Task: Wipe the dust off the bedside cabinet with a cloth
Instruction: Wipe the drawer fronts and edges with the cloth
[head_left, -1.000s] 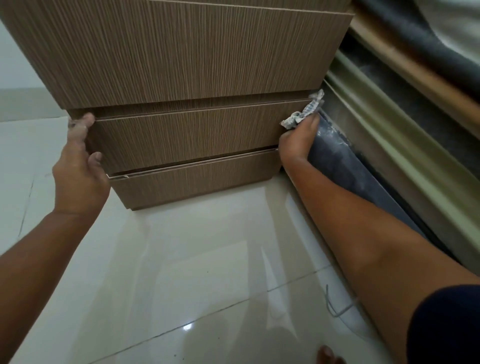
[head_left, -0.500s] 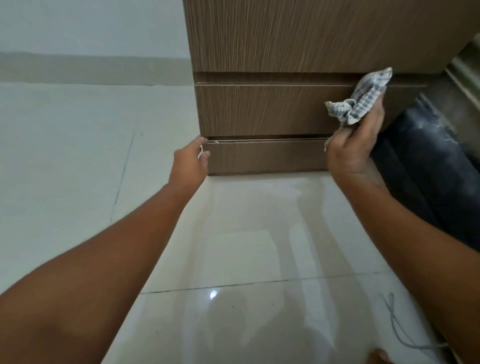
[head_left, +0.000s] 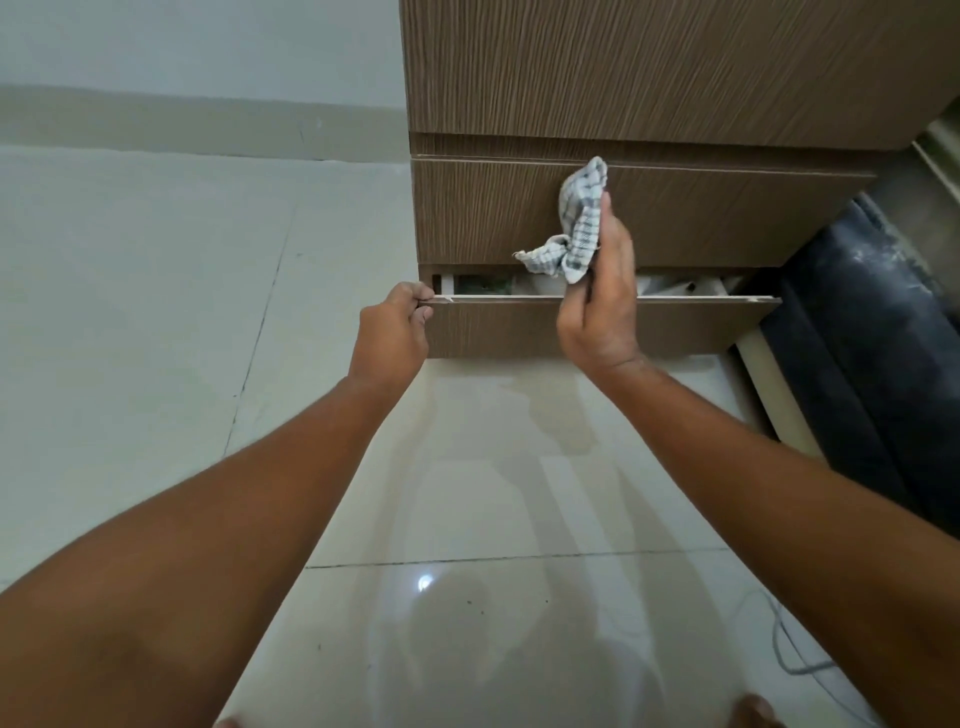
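The brown wood-grain bedside cabinet (head_left: 675, 73) stands on the tiled floor ahead of me. Its bottom drawer (head_left: 498, 330) is pulled out a little, and a narrow gap shows some contents inside. My left hand (head_left: 392, 332) grips the top left corner of that drawer front. My right hand (head_left: 602, 306) holds a crumpled grey-and-white checked cloth (head_left: 579, 228) against the front of the middle drawer (head_left: 701, 218), just above the gap.
Glossy cream floor tiles (head_left: 156, 312) spread to the left and toward me. A dark dusty bed base (head_left: 857, 338) lies close along the cabinet's right side. A thin grey cable (head_left: 784, 654) lies on the floor at lower right. A pale wall (head_left: 197, 47) runs behind.
The bottom drawer has come out a little under my left hand. My right hand with the cloth has moved left along the middle drawer front, from its right edge to near its centre.
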